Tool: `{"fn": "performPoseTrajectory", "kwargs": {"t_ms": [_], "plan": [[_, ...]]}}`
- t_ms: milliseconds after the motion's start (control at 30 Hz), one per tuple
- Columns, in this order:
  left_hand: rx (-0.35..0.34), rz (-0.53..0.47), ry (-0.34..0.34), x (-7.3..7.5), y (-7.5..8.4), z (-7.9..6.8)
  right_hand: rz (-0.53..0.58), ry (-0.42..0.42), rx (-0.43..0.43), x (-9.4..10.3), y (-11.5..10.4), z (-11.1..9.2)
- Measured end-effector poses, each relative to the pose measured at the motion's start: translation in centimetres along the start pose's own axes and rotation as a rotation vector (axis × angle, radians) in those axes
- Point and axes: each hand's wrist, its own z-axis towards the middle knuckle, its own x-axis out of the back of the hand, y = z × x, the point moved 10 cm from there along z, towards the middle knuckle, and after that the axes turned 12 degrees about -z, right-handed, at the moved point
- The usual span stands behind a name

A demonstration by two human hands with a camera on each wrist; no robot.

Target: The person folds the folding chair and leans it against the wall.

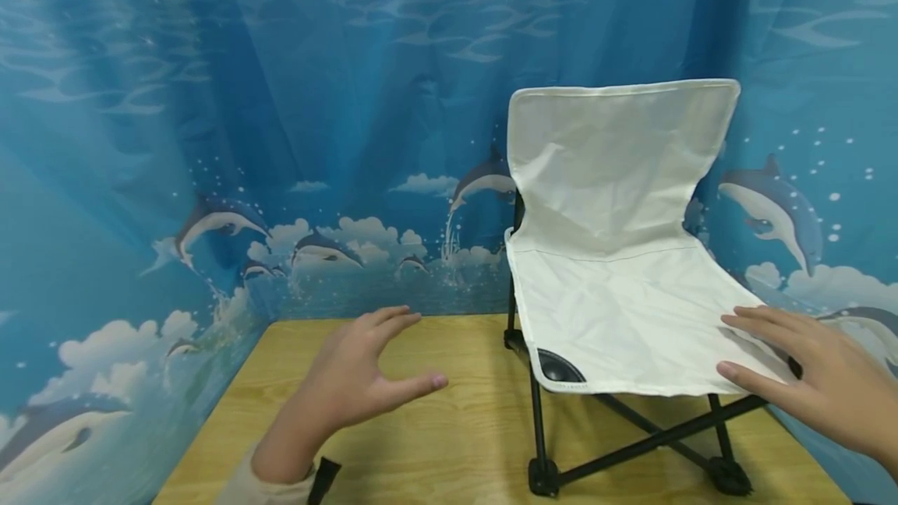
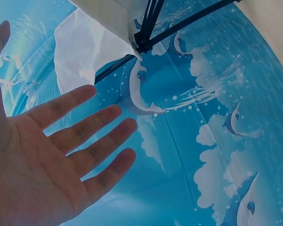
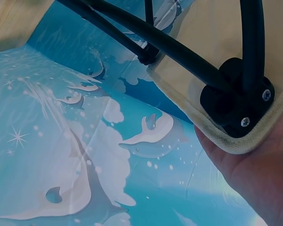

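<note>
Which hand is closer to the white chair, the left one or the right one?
Right. The right hand is at the seat's front right corner, while the left hand is off to the left of the chair, with a gap between them.

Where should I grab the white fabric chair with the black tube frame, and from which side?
Probably by the front corners of its white fabric seat, from left and right together. The chair stands upright with its front edge towards you, so those corners are nearest. Under the right one, black tubes meet at a screwed black bracket, which looks firmer than the seat's middle.
</note>
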Motion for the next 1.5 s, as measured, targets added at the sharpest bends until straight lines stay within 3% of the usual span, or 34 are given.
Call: {"fn": "performPoseTrajectory", "kwargs": {"t_ms": [267, 1033, 1500], "plan": [[-0.013, -0.012, -0.003, -0.5, 0.5, 0.1, -0.022, 0.028, 0.008, -0.1, 0.1, -0.4], [-0.056, -0.056, -0.016, -1.7, 2.5, 0.1, 0.139, 0.116, 0.058, -0.7, 1.0, -2.1], [-0.077, -0.113, -0.021, -2.4, 3.4, 0.2, 0.141, 0.19, 0.101, -0.7, 1.2, -2.4]]}}
